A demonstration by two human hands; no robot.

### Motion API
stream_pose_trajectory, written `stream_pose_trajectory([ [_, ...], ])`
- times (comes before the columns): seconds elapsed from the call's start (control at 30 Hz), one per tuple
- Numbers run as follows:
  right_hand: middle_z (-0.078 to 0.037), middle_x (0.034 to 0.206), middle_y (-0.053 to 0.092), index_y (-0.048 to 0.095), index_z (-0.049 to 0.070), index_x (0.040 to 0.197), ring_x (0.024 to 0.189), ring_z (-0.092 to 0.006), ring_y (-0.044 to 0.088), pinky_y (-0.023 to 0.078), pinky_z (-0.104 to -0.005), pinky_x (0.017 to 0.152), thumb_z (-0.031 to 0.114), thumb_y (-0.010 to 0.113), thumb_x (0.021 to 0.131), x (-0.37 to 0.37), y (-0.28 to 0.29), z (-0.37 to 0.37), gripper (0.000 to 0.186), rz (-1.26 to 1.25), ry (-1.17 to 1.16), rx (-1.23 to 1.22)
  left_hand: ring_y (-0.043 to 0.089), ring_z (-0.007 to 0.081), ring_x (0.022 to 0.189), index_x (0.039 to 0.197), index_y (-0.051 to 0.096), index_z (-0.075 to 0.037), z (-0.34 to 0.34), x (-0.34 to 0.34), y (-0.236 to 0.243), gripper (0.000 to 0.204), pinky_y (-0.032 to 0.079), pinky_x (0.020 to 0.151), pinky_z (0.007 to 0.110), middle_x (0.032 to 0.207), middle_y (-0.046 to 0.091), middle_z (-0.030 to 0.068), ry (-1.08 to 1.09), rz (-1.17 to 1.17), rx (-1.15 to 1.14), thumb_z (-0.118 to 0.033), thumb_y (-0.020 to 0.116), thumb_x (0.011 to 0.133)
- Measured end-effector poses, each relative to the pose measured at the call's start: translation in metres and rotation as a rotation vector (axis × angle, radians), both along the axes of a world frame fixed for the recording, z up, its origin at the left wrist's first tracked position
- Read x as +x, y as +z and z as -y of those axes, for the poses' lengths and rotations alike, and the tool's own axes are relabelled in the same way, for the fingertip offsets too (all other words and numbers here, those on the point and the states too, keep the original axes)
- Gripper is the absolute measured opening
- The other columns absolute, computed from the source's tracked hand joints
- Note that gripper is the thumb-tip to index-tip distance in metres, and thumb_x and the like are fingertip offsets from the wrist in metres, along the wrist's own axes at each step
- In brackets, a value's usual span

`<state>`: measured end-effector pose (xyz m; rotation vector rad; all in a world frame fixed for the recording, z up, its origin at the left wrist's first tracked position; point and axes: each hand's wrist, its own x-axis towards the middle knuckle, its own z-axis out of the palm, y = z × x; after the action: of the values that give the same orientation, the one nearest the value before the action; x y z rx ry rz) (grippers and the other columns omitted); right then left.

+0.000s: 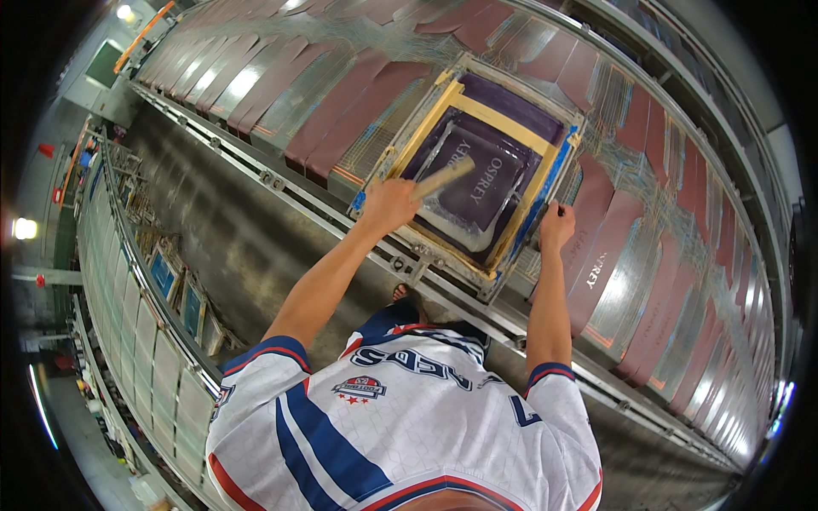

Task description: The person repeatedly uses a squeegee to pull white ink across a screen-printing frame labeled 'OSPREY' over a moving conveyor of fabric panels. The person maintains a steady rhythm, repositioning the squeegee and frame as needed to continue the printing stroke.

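Gripping a wooden squeegee (pixel 443 179), the left hand (pixel 389 206) closes around its near end, over the printing screen (pixel 514 155) lying on the counter (pixel 620 307). The right hand (pixel 557 226) curls beside the screen's right edge; whether it pinches anything, I cannot tell. Maroon panels (pixel 341 106) lie beyond.

Two hands (pixel 389 204) (pixel 557 228); one squeegee (pixel 443 179); one screen (pixel 498 126); maroon panels (pixel 617 228), seemingly dozens

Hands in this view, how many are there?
2. The left hand grips a pale bar over the framed screen; the right hand is beside that screen's right edge. No others show.
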<state>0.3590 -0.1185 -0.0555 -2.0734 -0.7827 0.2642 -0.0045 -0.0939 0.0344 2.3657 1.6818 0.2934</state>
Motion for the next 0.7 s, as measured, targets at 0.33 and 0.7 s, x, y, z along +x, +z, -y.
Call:
stream_pose_trajectory([
  [0.33, -0.019, 0.097, 0.073, 0.072, 0.003, 0.100, 0.092, -0.0375, 0.069, 0.052, -0.0469, 0.081, 0.035, 0.067, 0.092, -0.026, 0.010, -0.049, 0.033, -0.059, -0.040, -0.141, 0.070, 0.0424, 0.087, 0.094, 0.072, -0.003, -0.073, -0.022, -0.013, 0.031, 0.055, 0.077, 0.053, 0.088, 0.073, 0.0201, 0.291, 0.039, -0.055, -0.032, 0.076, 0.083],
  [0.7, -0.019, 0.101, 0.073, 0.070, 0.001, 0.104, 0.091, -0.0378, 0.068, 0.053, -0.0439, 0.085, 0.041, 0.069, 0.094, 0.033, -0.003, -0.139, 0.041, 0.355, 0.243, -0.079, 0.067, 0.0308, 0.096, 0.097, 0.074, -0.012, -0.256, 0.085, -0.023, 0.028, 0.054, 0.083, 0.046, 0.095, 0.072, 0.0073, -0.583, 0.056, -0.143, -0.032, 0.082, 0.078],
])
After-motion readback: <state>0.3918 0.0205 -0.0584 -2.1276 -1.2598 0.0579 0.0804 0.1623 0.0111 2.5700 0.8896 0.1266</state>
